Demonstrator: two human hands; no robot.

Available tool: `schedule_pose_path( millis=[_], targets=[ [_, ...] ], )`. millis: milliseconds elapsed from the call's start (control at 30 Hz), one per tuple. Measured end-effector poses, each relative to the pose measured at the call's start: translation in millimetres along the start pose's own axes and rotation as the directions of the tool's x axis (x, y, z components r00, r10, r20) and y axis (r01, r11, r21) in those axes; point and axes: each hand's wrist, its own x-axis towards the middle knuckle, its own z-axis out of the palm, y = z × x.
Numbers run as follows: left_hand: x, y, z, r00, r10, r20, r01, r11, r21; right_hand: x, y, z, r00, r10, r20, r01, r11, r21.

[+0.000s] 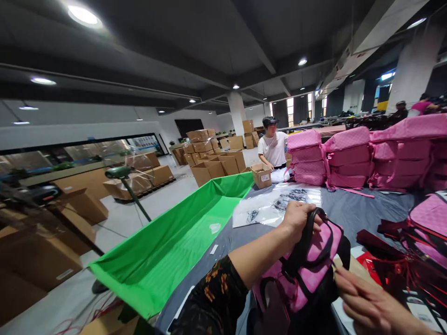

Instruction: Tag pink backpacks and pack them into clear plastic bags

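My left hand (296, 221) is closed around the black strap of a pink bag (302, 298) with black trim, lifting its upper part above the table. The bag's lower part runs into shadow at the bottom edge of the view. Beside its right side, my right hand (366, 298) has thumb and forefinger pinched together near the black edging. What sits in that pinch is too small to make out. Beyond the left hand, clear plastic bags (275, 204) with black print lie on the dark table cover (356, 211).
Stacked pink bags (307, 158) line the table's far side. More pink bags with dark red straps (401, 246) lie at right. A green fabric trough (167, 251) hangs along the left edge. Across the table, a person in white (274, 146) stands by a small carton (261, 176).
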Motion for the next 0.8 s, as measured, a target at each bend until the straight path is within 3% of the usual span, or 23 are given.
schedule_pose_path(
  millis=[100,167,233,333,400,500,567,667,800],
  targets=[
    [6,5,-7.6,1.000,0.029,0.008,-0.029,1.000,0.010,18,16,6,0.998,-0.052,0.043,0.060,0.974,-0.220],
    [3,5,-16.8,0.995,0.075,0.069,-0.078,0.996,0.045,28,8,-4,0.993,-0.114,-0.032,0.081,0.848,-0.524],
    [-8,0,-27.0,0.969,0.159,0.188,-0.184,0.975,0.124,30,-6,-19,0.960,-0.272,-0.068,0.097,0.549,-0.830],
    [-33,-15,-37.2,0.909,0.334,0.251,-0.401,0.865,0.300,20,-23,-36,0.807,-0.574,0.139,0.189,0.027,-0.982],
    [-47,-24,-38.1,0.888,0.411,0.209,-0.460,0.819,0.343,14,-28,-35,0.755,-0.594,0.276,0.242,-0.139,-0.960],
    [-58,-29,-35.2,0.898,0.418,0.141,-0.439,0.879,0.187,16,-26,-12,0.828,-0.469,0.309,0.277,-0.137,-0.951],
    [-59,-24,-36.0,0.915,0.398,0.071,-0.403,0.911,0.084,25,-25,12,0.874,-0.391,0.290,0.293,-0.054,-0.955],
    [-59,-11,-46.8,0.925,0.380,0.007,-0.380,0.924,0.052,38,-33,45,0.923,-0.265,0.277,0.317,0.122,-0.940],
    [-63,2,-66.3,0.939,0.344,0.002,-0.343,0.936,0.077,35,-51,62,0.963,-0.056,0.265,0.271,0.257,-0.928]
  ],
)
